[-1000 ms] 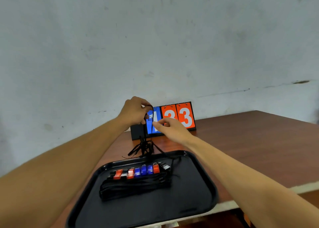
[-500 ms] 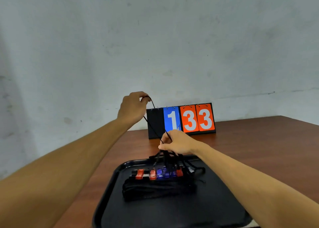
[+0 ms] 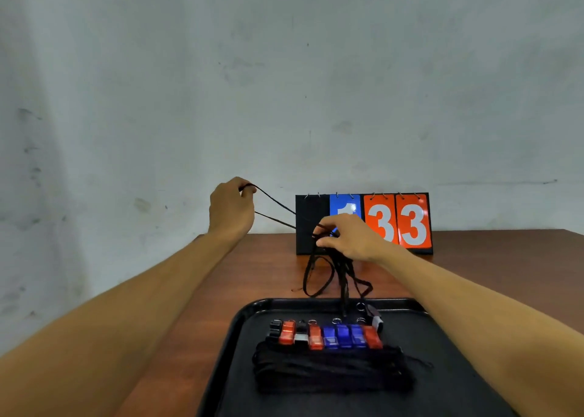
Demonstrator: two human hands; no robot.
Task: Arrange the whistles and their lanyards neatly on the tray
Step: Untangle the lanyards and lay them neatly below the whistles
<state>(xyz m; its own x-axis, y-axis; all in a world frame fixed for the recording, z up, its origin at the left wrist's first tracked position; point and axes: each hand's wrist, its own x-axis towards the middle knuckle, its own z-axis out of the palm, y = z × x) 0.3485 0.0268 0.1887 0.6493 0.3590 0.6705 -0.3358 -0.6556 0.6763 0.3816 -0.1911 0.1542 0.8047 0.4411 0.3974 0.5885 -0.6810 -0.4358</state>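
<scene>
Lanyard (image 3: 275, 209) stretched between raised left hand (image 3: 231, 209) and right hand (image 3: 349, 236).

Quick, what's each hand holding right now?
Left hand: raised, pinching one black lanyard cord.
Right hand: gripping the lanyard bunch that hangs above the tray.

Glossy, see-through plastic whistles (image 3: 331, 336) in red and blue carry small bright metal rings (image 3: 337, 321) on a black tray (image 3: 249, 314) of smooth plastic with a dull sheen. The black lanyards (image 3: 328, 369) are matt woven cord, slightly fuzzy. The table (image 3: 489, 274) is smooth brown wood, faintly shiny. The scoreboard (image 3: 311, 227) shows glossy plastic cards (image 3: 412, 221) on thin wire hoops (image 3: 373, 196), against a wall (image 3: 284, 85) of rough, matt, blotchy plaster.
</scene>
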